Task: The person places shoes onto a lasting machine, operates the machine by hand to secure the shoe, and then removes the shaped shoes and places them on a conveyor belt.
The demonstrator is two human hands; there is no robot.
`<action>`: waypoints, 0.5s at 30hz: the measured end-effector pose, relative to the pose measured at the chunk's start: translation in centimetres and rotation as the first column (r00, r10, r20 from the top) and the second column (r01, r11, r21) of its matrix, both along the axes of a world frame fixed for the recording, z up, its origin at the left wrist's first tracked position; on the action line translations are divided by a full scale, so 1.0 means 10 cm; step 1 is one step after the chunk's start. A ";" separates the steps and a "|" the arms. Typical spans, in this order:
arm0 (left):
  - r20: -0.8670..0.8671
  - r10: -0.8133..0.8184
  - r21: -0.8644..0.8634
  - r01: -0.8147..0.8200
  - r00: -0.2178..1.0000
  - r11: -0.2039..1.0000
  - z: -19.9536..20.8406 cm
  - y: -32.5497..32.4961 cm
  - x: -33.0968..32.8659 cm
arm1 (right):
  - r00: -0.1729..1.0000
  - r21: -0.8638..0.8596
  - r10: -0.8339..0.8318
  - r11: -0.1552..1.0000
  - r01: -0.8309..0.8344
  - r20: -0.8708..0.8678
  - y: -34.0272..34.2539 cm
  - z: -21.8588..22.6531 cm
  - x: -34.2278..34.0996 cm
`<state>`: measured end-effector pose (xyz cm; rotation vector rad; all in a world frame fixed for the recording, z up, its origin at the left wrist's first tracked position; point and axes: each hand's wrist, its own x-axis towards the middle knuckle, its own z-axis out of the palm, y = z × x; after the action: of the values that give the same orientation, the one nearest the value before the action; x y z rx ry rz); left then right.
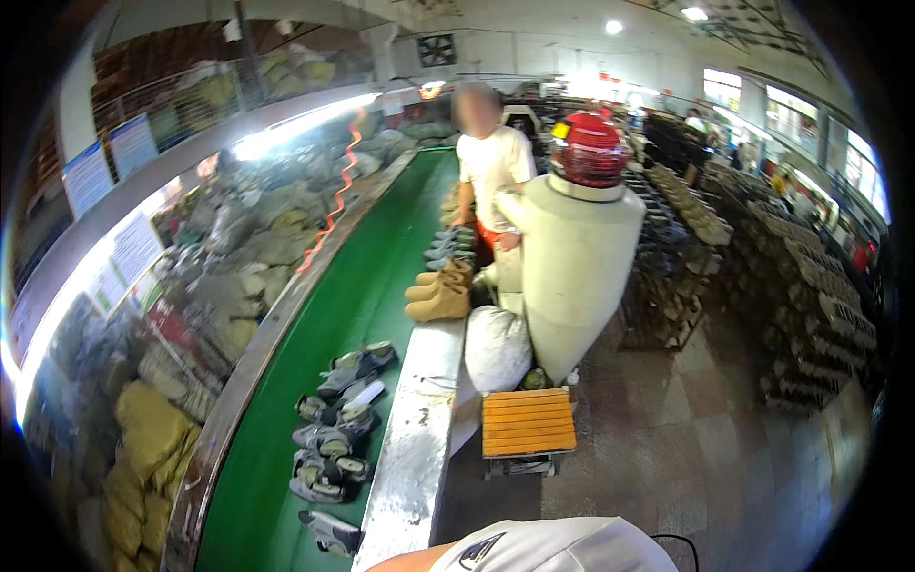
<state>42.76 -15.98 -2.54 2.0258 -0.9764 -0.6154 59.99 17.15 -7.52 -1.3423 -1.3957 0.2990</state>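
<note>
Neither of my hands shows. At the lower edge a bare piece of my arm (412, 559) comes out of a white sleeve (562, 548) and runs left toward the metal ledge (408, 467). The hand beyond it lies outside the picture. Nearest to that arm, a grey sandal (330, 532) rests on the green conveyor belt (250, 486). Several more grey sandals (329, 440) lie in a loose row farther along the belt, some tipped on their sides. Tan ankle boots (440, 296) stand at the belt's right edge, with grey shoes (448, 250) behind them.
Across the ledge stands a person (496, 176) in a light shirt, one hand near the shoes. A tall cream machine (581, 267) with a red top, a white sack (498, 348) and an orange slatted stool (529, 422) stand right. Shoe racks (810, 286) fill the far right; sacks (152, 439) pile left.
</note>
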 end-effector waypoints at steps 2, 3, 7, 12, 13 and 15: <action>-0.022 -0.112 -0.075 0.110 0.993 0.991 0.09 -0.22 -0.16 | 0.747 0.509 -0.205 0.837 -0.201 0.632 -0.30 -0.22 0.26; -0.035 -0.173 -0.123 0.168 0.984 0.978 0.18 -0.40 -0.32 | 0.648 0.372 -0.219 0.922 -0.107 0.730 -0.46 -0.43 0.32; -0.069 -0.359 -0.274 0.328 0.931 0.904 0.49 -0.81 -0.64 | 0.967 -0.461 -0.234 0.872 0.165 -0.097 -1.27 -0.42 0.19; -0.115 -0.403 -0.298 0.356 0.908 0.886 0.63 -0.92 -0.73 | 0.944 -0.579 -0.330 0.763 0.287 0.033 -2.41 0.06 -0.35; -0.118 -0.376 -0.274 0.334 0.919 0.902 0.61 -0.85 -0.70 | 0.940 -0.603 -0.334 0.738 0.304 0.066 -2.57 0.14 -0.44; -0.165 -0.329 -0.204 0.294 0.930 0.934 0.33 -0.63 -0.61 | 0.922 -0.648 -0.380 0.683 0.337 0.078 -2.97 0.08 -0.67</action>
<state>36.70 -22.24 0.81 1.6311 -1.1997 -0.8505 53.29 -12.56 -6.76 -2.1333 -0.9548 0.5938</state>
